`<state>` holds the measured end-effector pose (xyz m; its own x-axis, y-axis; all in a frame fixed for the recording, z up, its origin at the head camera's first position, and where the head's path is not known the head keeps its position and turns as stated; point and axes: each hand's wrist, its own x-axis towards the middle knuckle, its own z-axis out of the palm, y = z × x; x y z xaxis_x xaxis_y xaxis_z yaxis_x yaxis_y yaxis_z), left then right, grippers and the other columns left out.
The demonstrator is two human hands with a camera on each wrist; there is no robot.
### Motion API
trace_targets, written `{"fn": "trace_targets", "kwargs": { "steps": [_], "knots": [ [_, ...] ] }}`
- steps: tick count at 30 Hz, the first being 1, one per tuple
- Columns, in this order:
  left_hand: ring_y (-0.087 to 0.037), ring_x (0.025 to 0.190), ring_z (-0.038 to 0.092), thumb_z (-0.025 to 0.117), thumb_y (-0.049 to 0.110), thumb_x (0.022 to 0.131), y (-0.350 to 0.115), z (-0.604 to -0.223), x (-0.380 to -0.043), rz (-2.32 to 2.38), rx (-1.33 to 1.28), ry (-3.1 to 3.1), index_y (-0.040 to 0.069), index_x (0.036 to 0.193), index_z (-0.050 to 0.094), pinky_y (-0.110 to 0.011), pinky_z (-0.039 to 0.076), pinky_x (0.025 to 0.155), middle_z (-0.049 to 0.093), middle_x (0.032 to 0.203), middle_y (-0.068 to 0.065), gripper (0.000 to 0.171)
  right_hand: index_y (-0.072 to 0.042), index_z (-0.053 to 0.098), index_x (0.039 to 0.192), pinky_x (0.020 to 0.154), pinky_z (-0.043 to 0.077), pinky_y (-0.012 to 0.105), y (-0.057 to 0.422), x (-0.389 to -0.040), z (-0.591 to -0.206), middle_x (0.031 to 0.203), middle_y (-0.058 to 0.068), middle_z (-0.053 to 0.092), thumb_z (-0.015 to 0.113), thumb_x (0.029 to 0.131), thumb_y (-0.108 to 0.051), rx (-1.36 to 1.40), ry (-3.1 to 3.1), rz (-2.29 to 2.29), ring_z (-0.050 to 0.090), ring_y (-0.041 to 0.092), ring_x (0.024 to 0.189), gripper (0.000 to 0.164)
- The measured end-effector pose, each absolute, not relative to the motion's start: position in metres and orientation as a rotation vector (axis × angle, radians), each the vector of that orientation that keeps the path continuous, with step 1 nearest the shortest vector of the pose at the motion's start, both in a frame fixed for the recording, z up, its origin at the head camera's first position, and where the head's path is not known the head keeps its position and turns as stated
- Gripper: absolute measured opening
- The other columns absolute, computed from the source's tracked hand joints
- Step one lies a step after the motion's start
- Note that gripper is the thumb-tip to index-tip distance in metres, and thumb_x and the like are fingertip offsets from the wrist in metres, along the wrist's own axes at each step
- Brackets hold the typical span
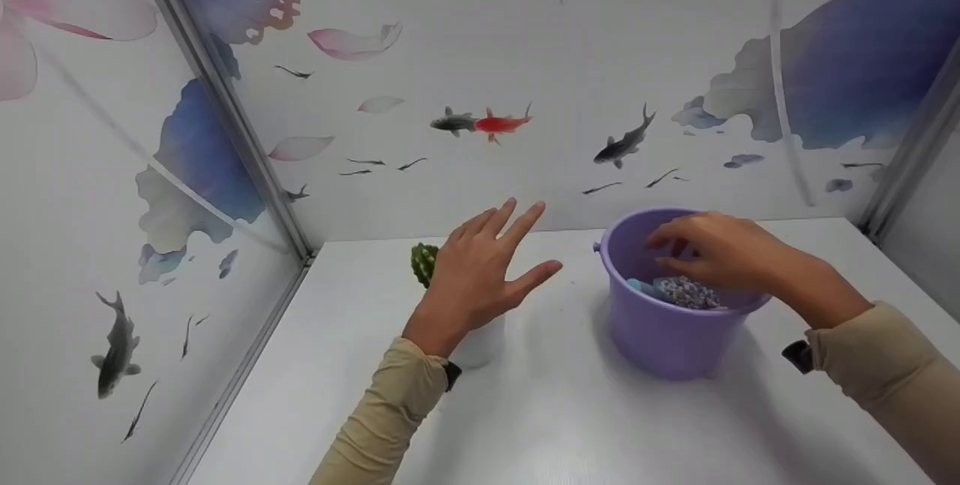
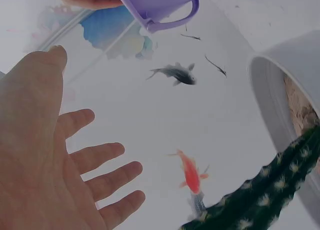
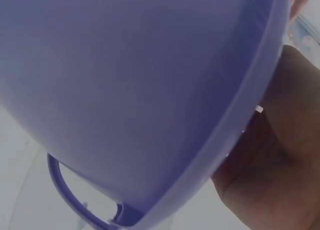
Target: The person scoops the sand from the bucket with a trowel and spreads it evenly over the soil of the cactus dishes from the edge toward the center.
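Note:
My left hand (image 1: 476,275) hovers with its fingers spread in front of a green cactus (image 1: 423,263) in a white pot (image 1: 484,342), mostly hidden behind it. Cactus and pot rim also appear at the right of the left wrist view, apart from the palm. My right hand (image 1: 712,248) reaches over the rim of a purple bucket (image 1: 667,342), fingers loosely bent and the thumb apart, with nothing visible between them. Below it in the bucket lie a heap of multicoloured gravel (image 1: 686,293) and a light blue piece (image 1: 640,287), whose kind is unclear. The bucket wall hides part of this hand in the right wrist view.
The bucket's purple handle (image 2: 175,24) hangs at its side. A white table (image 1: 570,410) carries bucket and pot. Behind it stands a white panel (image 1: 525,177) printed with fish and petals; another panel (image 1: 67,207) with a metal frame rises at left.

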<state>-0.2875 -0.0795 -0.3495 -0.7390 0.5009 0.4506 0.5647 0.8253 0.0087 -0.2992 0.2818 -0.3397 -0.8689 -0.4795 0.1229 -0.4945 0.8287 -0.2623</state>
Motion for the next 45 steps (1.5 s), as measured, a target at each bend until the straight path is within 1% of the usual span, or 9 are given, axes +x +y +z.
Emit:
{"fn": "trace_targets", "kwargs": {
  "steps": [8,11,14,18,25,31,34,41,45],
  "knots": [
    [-0.029,0.152,0.054,0.047,0.070,0.107,-0.058,-0.367,-0.286,-0.256,-0.865,-2.559,0.027,0.169,0.039,-0.052,0.049,0.123,0.050,0.169,-0.008,0.076,-0.022,0.083,0.117,0.085,0.067,0.040,0.275,-0.304,-0.346,0.103,-0.008,0.081,0.077,0.102,-0.020,0.920,-2.965,0.475,0.075,0.008,0.090,0.017],
    [-0.030,0.152,0.054,0.048,0.069,0.108,-0.051,-0.374,-0.286,-0.301,-0.890,-2.570,0.025,0.169,0.039,-0.052,0.051,0.122,0.050,0.169,-0.008,0.075,-0.020,0.083,0.111,0.074,0.063,0.029,0.272,-0.306,-0.350,0.093,-0.008,0.079,0.073,0.104,-0.021,0.923,-2.997,0.491,0.070,0.006,0.079,0.011],
    [-0.030,0.152,0.054,0.047,0.068,0.109,-0.043,-0.381,-0.286,-0.353,-0.917,-2.587,0.024,0.170,0.038,-0.052,0.051,0.122,0.049,0.169,-0.009,0.076,-0.017,0.081,0.104,0.065,0.056,0.023,0.268,-0.308,-0.354,0.080,-0.008,0.072,0.070,0.107,-0.027,0.884,-3.049,0.527,0.064,0.007,0.069,0.015],
    [-0.026,0.152,0.055,0.046,0.068,0.109,-0.031,-0.391,-0.287,-0.437,-0.951,-2.585,0.025,0.169,0.038,-0.048,0.052,0.121,0.050,0.169,-0.006,0.075,-0.019,0.079,0.099,0.062,0.053,0.025,0.262,-0.311,-0.358,0.071,-0.007,0.065,0.065,0.110,-0.037,0.833,-3.120,0.589,0.061,0.010,0.065,0.025],
    [-0.012,0.147,0.058,0.053,0.058,0.110,-0.010,-0.410,-0.292,-0.611,-1.008,-2.454,0.021,0.159,0.051,-0.031,0.054,0.117,0.058,0.159,0.002,0.062,-0.019,0.075,0.096,0.062,0.051,0.029,0.254,-0.314,-0.362,0.065,-0.005,0.056,0.048,0.115,-0.049,0.771,-3.208,0.673,0.059,0.014,0.061,0.044],
    [-0.013,0.143,0.061,0.053,0.060,0.109,0.004,-0.425,-0.294,-0.761,-1.024,-2.419,0.026,0.152,0.059,-0.031,0.055,0.116,0.057,0.159,-0.001,0.055,-0.017,0.076,0.098,0.066,0.049,0.031,0.253,-0.315,-0.366,0.064,-0.005,0.051,0.037,0.116,-0.058,0.728,-3.250,0.637,0.059,0.015,0.062,0.060],
    [-0.013,0.138,0.064,0.054,0.060,0.109,0.009,-0.431,-0.296,-0.849,-1.031,-2.405,0.028,0.149,0.061,-0.030,0.057,0.113,0.054,0.160,-0.003,0.052,-0.017,0.077,0.102,0.067,0.048,0.032,0.253,-0.313,-0.367,0.064,-0.005,0.050,0.036,0.115,-0.061,0.700,-3.243,0.620,0.060,0.015,0.063,0.061],
    [-0.011,0.137,0.063,0.055,0.060,0.109,0.014,-0.439,-0.298,-0.982,-1.020,-2.364,0.027,0.147,0.060,-0.029,0.056,0.114,0.051,0.160,-0.002,0.051,-0.015,0.074,0.086,0.065,0.049,0.031,0.262,-0.308,-0.353,0.063,-0.003,0.057,0.034,0.112,-0.068,0.615,-3.252,0.652,0.062,0.016,0.062,0.072],
    [-0.012,0.136,0.063,0.057,0.058,0.109,0.015,-0.443,-0.297,-1.037,-1.011,-2.347,0.025,0.147,0.060,-0.026,0.057,0.110,0.049,0.161,-0.003,0.051,-0.017,0.074,0.078,0.065,0.052,0.030,0.271,-0.306,-0.344,0.063,-0.005,0.065,0.049,0.110,-0.065,0.630,-3.226,0.621,0.066,0.014,0.062,0.063]
  ]
}}
